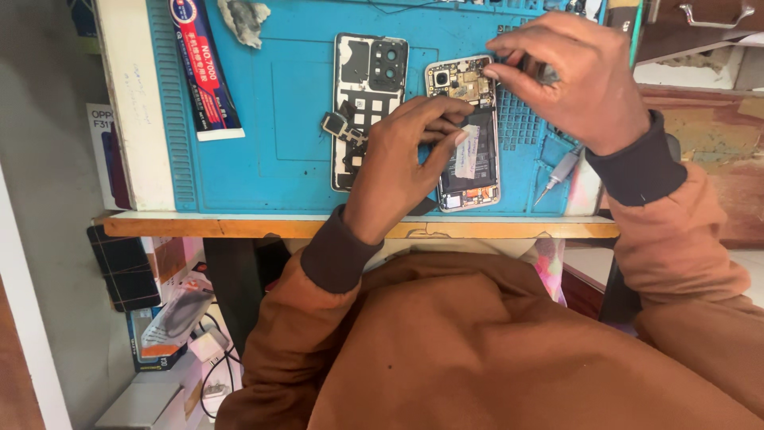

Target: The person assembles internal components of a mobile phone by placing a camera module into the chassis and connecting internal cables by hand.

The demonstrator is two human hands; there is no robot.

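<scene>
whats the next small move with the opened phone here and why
Probably lower the right hand onto the exposed board at the top of the opened phone. Its pinched fingertips hover just over that corner, while the left hand already presses on the phone's middle, steadying it on the blue mat.

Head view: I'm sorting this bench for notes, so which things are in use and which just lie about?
In use:
opened phone, under both hands
left hand, resting on it
right hand, pinching at its top edge

Lying about:
back cover
glue tube
screwdriver
grey putty lump
blue mat
</scene>
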